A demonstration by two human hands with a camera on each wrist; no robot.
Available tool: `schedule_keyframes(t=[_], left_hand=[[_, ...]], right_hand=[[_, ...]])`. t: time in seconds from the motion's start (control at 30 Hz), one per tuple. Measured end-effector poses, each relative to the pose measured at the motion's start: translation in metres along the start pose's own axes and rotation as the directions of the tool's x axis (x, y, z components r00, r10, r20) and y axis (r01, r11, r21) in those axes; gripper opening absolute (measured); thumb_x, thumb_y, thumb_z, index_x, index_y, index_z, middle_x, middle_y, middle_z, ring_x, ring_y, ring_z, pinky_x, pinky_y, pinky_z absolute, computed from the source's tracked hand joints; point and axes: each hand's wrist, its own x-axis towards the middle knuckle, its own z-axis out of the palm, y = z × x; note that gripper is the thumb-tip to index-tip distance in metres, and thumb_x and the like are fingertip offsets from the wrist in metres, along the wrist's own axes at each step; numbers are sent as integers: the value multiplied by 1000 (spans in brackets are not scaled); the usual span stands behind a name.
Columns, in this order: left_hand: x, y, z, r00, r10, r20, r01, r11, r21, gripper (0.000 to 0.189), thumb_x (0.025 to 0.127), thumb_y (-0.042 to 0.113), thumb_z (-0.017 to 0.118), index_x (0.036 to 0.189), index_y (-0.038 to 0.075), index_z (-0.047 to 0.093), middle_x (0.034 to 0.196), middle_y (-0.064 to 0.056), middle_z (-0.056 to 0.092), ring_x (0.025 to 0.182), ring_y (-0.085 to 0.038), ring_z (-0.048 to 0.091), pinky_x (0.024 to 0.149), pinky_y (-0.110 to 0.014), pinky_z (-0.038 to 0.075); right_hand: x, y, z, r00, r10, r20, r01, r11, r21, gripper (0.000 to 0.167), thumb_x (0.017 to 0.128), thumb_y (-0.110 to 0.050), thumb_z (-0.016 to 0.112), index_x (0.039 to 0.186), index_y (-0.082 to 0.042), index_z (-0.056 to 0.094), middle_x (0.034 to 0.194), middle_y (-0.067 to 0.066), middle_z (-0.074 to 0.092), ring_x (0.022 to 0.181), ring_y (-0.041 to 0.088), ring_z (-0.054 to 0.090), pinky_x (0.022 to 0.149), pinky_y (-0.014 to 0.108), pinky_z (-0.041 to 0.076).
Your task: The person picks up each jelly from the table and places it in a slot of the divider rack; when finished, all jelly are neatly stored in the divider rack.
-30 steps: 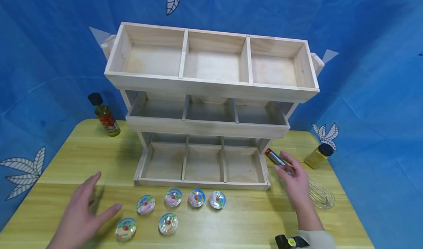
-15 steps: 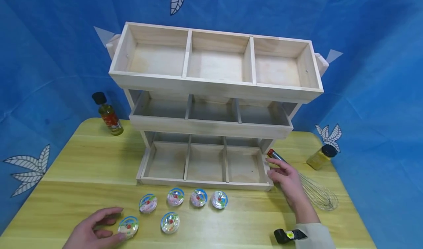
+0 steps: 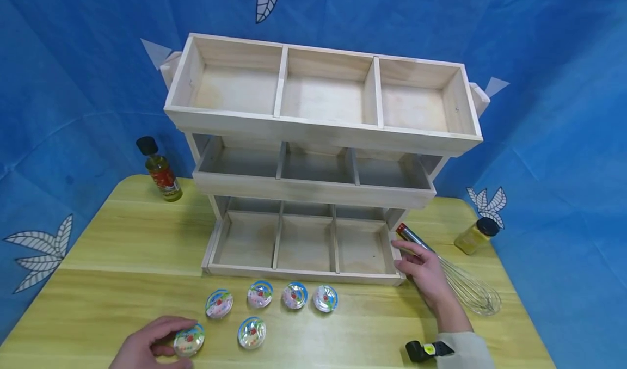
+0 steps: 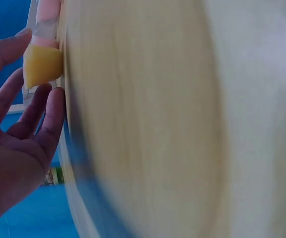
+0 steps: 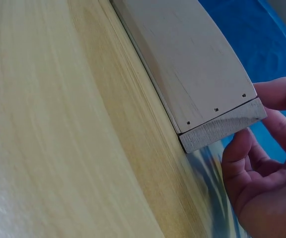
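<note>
At the lower left, my left hand (image 3: 152,344) closes its index finger and thumb around a small clear jelly cup (image 3: 189,340) with a printed lid. In the left wrist view the yellow jelly cup (image 4: 43,64) lies between thumb and fingers, its base on the table. My right hand (image 3: 427,275) grips the right side wall of the bottom tier of a three-tier wooden shelf (image 3: 313,192). The right wrist view has the fingers over the top edge of the shelf (image 5: 182,64) and the thumb on its outer side. Every shelf compartment is bare.
Several more jelly cups (image 3: 252,333) sit before the shelf. A wire whisk (image 3: 467,287) lies right of it, partly behind my right hand. A yellow-filled jar (image 3: 474,238) stands far right, an oil bottle (image 3: 164,178) at the left. Blue cloth (image 3: 73,86) hangs behind.
My left hand has come right and down onto the nearest jelly cup. My right hand has left the whisk handle's side and taken hold of the shelf's lower right wall.
</note>
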Motion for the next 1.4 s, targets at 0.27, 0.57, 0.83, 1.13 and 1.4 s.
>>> schedule_keyframes(t=[0.27, 0.57, 0.83, 1.13, 1.4], left_hand=[[1, 2, 11, 999, 24, -45, -22, 998, 52, 50, 73, 12, 90, 116, -2, 68, 107, 0, 65, 83, -8, 65, 63, -31, 59], [3, 4, 11, 990, 121, -78, -109, 984, 138, 47, 69, 7, 91, 111, 0, 69, 100, 4, 64, 74, -6, 65, 57, -28, 58], [5, 8, -10, 982, 186, -31, -174, 956, 237, 49, 69, 7, 91, 112, 5, 70, 102, 5, 64, 81, -2, 62, 57, -26, 56], [20, 45, -24, 981, 182, -69, -149, 931, 332, 47, 73, 15, 91, 115, 16, 70, 109, 8, 65, 87, -4, 60, 62, -27, 55], [58, 70, -13, 953, 283, -109, -249, 935, 253, 47, 73, 6, 89, 116, 16, 70, 109, 5, 65, 90, -11, 64, 68, -25, 57]], right_hand=[[-2, 1, 0, 1000, -5, 0, 5, 1000, -4, 43, 87, 7, 69, 128, 10, 59, 114, 16, 50, 78, 14, 51, 63, 23, 48], [1, -1, 0, 1000, 1, 4, -1, 1000, -25, 43, 87, 6, 70, 129, 8, 60, 122, 20, 48, 81, 15, 51, 63, 23, 47], [2, 1, -1, 1000, -11, 4, 12, 999, -32, 43, 86, 8, 70, 128, 9, 61, 115, 20, 49, 80, 14, 52, 63, 23, 48], [1, 0, -2, 1000, -16, 7, 17, 999, -39, 43, 88, 6, 70, 130, 7, 60, 117, 17, 49, 82, 14, 52, 66, 24, 50], [1, 2, -1, 1000, -19, 7, 19, 999, -32, 43, 87, 6, 70, 129, 7, 60, 118, 18, 50, 78, 13, 52, 64, 23, 48]])
